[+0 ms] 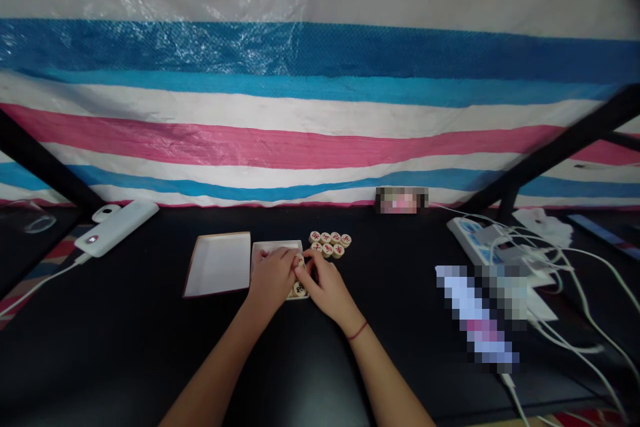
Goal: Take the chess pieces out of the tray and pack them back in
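A small white box (277, 244) holding round pieces stands on the black table. My left hand (274, 276) reaches over and into it, its fingers bent down among the pieces and partly hidden. At the box's right edge is my right hand (323, 282), thumb and fingers curled close to a piece with a red mark (300, 260); whether it grips anything is too small to tell. A round piece with a black character (299, 289) shows in the box's near right corner. Several round pieces with red characters (327, 238) lie in two rows just beyond my right hand.
Left of the box lies an open white lid (220, 264). A white device (117, 228) with a cable is at the far left. To the right are a blurred phone-like object (475, 317), a power strip (473, 240) and tangled white cables.
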`<state>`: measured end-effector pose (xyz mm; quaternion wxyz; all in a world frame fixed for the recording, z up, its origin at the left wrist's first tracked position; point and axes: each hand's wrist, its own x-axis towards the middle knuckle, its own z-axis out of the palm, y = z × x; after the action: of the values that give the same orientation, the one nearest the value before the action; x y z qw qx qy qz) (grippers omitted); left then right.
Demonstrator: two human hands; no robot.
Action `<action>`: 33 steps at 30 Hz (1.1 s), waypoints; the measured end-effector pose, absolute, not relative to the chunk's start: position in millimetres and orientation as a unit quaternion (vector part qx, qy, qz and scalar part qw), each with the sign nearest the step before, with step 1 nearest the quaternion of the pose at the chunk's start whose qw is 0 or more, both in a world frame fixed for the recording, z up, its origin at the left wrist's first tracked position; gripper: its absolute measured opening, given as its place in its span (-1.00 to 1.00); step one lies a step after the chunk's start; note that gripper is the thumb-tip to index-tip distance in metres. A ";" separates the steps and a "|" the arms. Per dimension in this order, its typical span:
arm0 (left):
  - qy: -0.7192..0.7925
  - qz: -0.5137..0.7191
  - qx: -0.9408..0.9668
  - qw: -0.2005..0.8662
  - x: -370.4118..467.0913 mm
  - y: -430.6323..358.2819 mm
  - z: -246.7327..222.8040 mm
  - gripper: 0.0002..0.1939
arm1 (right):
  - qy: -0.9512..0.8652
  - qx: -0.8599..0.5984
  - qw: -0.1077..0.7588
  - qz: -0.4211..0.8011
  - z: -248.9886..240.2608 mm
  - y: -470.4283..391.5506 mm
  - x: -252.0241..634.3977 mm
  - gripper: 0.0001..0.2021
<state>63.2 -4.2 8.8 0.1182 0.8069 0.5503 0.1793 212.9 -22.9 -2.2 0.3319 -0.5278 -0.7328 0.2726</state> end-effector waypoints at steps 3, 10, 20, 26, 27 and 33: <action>0.546 0.195 0.803 0.141 64.4 -3.9 4.6 -0.76 | -0.731 -0.528 0.331 0.277 -2.3 -22.7 213.1 -0.77; 0.544 0.338 0.740 0.206 63.5 -4.2 4.3 -0.73 | -0.697 -0.518 0.424 0.256 -4.3 -21.8 212.1 -0.77; 0.498 0.429 0.678 0.328 56.5 -11.5 10.6 -0.72 | -0.707 -0.460 0.495 0.208 -3.0 -24.6 207.9 -0.85; 0.505 0.417 0.675 0.339 58.3 -13.6 6.2 -0.68 | -0.712 -0.452 0.508 0.176 -2.7 -24.9 206.8 -0.89; 0.514 0.424 0.663 0.341 58.5 -13.7 5.2 -0.67 | -0.713 -0.454 0.508 0.167 -2.2 -24.1 208.5 -0.89; 0.563 0.499 0.553 0.358 51.8 -9.8 -3.2 -0.58 | -0.529 -0.644 0.546 0.081 -6.5 -12.7 251.6 -0.81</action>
<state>51.8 -9.8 -3.2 0.3585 0.5534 0.5626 0.4987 251.6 -12.7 -6.5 0.5465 -0.6439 -0.5294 0.0810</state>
